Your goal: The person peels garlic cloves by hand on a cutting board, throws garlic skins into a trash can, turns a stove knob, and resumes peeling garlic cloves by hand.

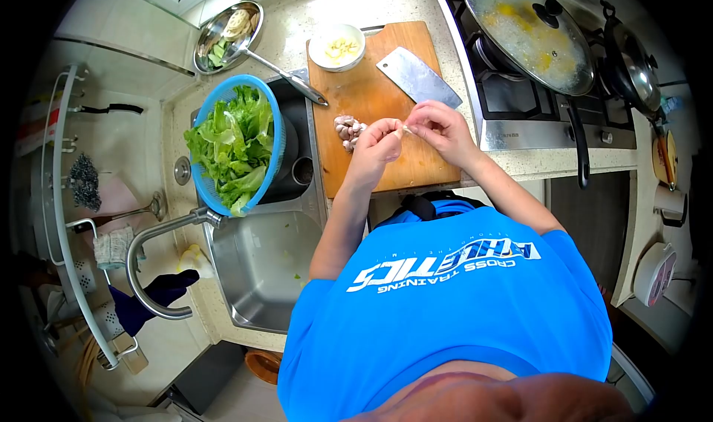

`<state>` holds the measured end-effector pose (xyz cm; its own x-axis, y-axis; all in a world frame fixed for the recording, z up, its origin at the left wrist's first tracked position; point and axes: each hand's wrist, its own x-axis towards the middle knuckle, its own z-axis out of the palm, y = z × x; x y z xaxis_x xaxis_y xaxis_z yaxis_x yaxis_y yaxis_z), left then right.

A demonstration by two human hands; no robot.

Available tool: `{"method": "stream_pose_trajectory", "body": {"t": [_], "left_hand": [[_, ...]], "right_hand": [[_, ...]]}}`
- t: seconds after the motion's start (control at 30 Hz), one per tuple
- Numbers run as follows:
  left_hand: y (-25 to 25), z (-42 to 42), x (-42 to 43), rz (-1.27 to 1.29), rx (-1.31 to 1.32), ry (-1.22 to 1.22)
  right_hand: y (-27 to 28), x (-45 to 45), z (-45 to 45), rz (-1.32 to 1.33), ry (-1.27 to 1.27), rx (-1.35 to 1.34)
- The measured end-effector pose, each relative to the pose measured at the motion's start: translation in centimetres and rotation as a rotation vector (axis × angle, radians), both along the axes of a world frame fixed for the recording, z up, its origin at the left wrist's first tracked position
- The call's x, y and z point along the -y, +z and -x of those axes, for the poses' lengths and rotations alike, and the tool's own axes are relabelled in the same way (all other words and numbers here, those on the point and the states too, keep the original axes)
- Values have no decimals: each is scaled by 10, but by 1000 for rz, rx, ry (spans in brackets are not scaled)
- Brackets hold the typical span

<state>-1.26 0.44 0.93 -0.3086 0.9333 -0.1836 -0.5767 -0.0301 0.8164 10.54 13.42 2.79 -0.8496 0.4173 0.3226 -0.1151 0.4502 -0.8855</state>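
Over the wooden cutting board (416, 51), my left hand (379, 144) and my right hand (443, 134) meet fingertip to fingertip. Both are closed in a pinch on a small pale piece, apparently a garlic clove (405, 129), mostly covered by the fingers. Just left of my left hand lies a pile of unpeeled garlic cloves (346, 131). A cleaver (419, 78) rests flat on the board beyond my right hand. At the board's far left corner stands a white bowl (318, 51) with pale yellowish pieces like peeled garlic inside.
Left of the board, a blue basket (278, 118) of leafy greens (236, 144) stands over the sink (271, 273), near the curved faucet (141, 281). A ladle (286, 77) leans from a metal bowl (252, 10). On the right stove, a lidded pan (531, 40) has its handle pointing toward me.
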Motion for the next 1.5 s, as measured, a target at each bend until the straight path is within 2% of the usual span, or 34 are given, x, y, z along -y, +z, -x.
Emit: {"method": "stream_pose_trajectory", "body": {"t": [0.07, 0.1, 0.17, 0.2, 0.27, 0.3, 0.37, 0.47, 0.7, 0.77, 1.1, 1.27, 1.37, 1.5], "left_hand": [[-4, -1, -1, -49, 152, -1], [-3, -2, -2, -49, 152, -1], [0, -7, -3, 18, -111, 155], [-1, -9, -4, 18, -110, 157], [-3, -12, -6, 83, -602, 337], [-2, -12, -6, 84, -601, 338], [2, -14, -6, 117, -912, 408], [7, -16, -7, 63, -1036, 424], [4, -16, -8, 58, -1085, 449], [3, -17, -8, 68, -1027, 480], [6, -16, -6, 97, -992, 407], [2, -18, -7, 78, -1133, 450], [0, -18, -6, 122, -1063, 455], [6, -16, -5, 131, -1125, 424]], "right_hand": [[-7, 0, 2, 222, 0, 11], [-7, -1, 2, 222, -1, 10], [-7, -3, -1, 362, 38, 211], [-7, -2, 0, 362, 39, 212], [-9, 1, 1, 543, 70, 150], [-9, 3, 1, 543, 71, 151], [-9, 6, 2, 647, 72, 41], [-15, 1, 4, 645, 83, 82], [-9, 1, 7, 804, 87, 52], [-9, 1, 8, 841, 72, 60], [-18, -3, 6, 837, 96, 86], [-18, -3, 8, 837, 86, 110], [-25, -6, 9, 918, 72, 112], [-16, -2, 9, 942, 78, 112]]}}
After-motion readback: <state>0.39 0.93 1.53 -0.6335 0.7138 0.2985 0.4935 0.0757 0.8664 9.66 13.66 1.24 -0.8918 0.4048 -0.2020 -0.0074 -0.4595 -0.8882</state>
